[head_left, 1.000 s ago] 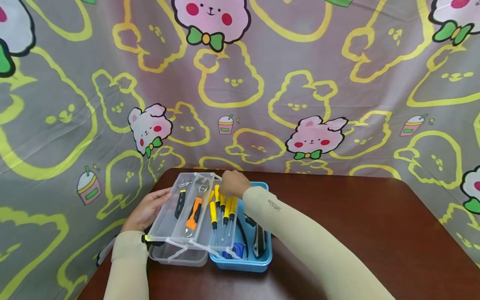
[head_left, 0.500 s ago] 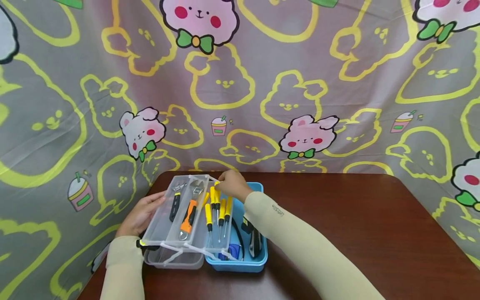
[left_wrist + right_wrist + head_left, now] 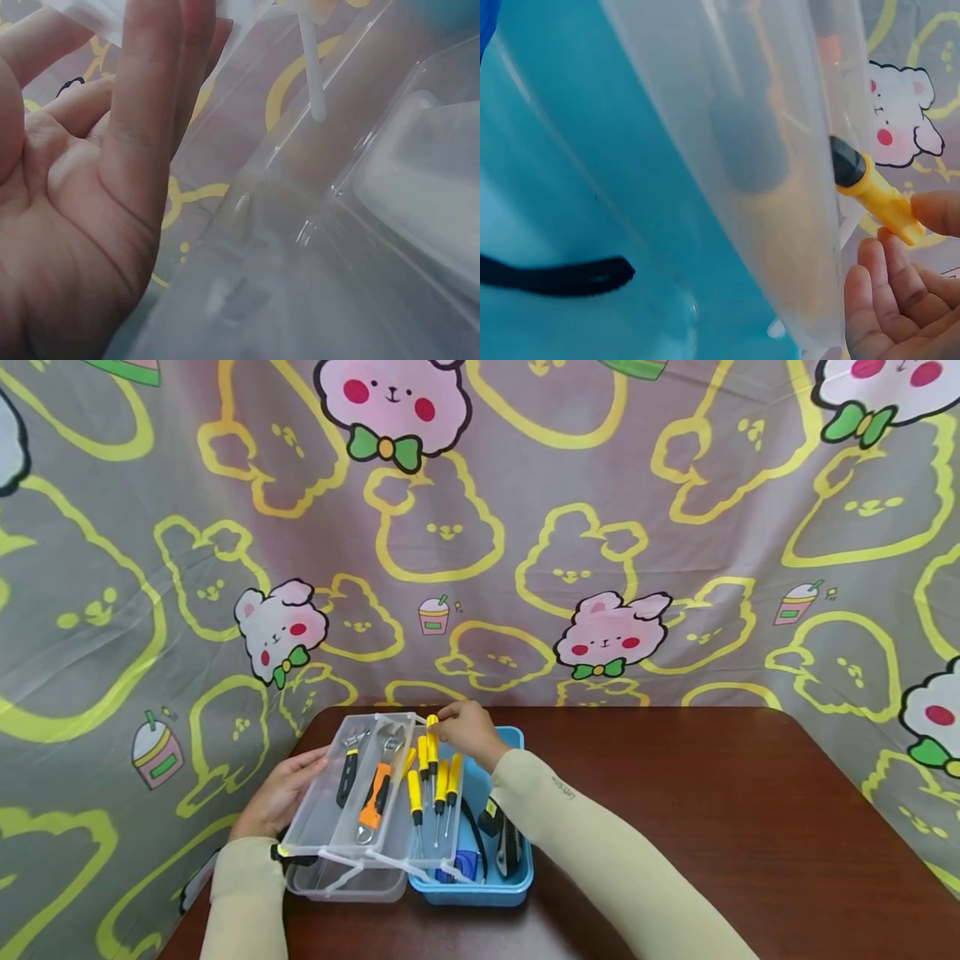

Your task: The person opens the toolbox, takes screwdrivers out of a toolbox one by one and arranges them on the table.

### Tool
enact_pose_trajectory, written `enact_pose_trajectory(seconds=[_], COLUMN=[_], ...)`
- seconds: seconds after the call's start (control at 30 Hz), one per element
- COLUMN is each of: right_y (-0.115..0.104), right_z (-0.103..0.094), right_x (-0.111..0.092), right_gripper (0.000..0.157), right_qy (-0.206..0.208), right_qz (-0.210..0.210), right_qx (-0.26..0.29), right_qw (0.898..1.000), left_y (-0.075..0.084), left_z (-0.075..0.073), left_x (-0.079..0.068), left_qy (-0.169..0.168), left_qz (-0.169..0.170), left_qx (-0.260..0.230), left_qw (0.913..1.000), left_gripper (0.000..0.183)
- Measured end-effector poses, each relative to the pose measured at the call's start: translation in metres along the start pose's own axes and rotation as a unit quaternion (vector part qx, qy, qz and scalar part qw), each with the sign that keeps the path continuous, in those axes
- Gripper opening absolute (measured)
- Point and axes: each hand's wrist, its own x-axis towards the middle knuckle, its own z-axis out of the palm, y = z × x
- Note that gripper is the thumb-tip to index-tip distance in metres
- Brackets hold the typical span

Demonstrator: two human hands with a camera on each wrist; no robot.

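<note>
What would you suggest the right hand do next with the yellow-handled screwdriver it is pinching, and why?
I would probably ease the yellow-handled screwdriver down into the clear tray before letting go: the right hand pinches its handle, which juts past the tray's edge in the right wrist view, whereas the neighbouring screwdrivers lie within it.

Wrenches [image 3: 377,793] left of screwdrivers [image 3: 441,776]
</note>
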Motion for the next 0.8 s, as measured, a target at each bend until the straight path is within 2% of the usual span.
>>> enact_pose_trajectory(seconds=[0.17, 0.33, 0.57, 0.7, 0.8], right_y=[-0.004, -0.002, 0.0022, 0.0026, 0.0026], right_z=[-0.0001, 0.0001, -0.0005, -0.0013, -0.0023], right_x=[-0.0063, -0.0077, -0.0067, -0.007, -0.0073], right_gripper=[0.033, 0.033, 0.032, 0.029, 0.027], right_qy=[-0.001, -0.011, -0.021, -0.021, -0.016], right_qz=[0.007, -0.01, -0.019, -0.015, -0.015], right_qx=[0.094, 0.154, 0.193, 0.215, 0.228], right_qw=[0.996, 0.988, 0.981, 0.976, 0.973], left_y=[-0.0015, 0.0014, 0.0043, 0.004, 0.0036], left_z=[-0.002, 0.0003, 0.0025, 0.0023, 0.0016], left_x=[0.0003, 0.0011, 0.0025, 0.002, 0.0019], left_qy=[-0.007, 0.01, 0.029, 0.04, 0.037], left_qz=[-0.002, -0.024, -0.043, -0.051, -0.05], left_qx=[-0.006, 0.001, 0.03, 0.033, 0.032], left_qw=[1.0, 0.9997, 0.9982, 0.9973, 0.9976], left_gripper=[0.031, 0.038, 0.054, 0.052, 0.049])
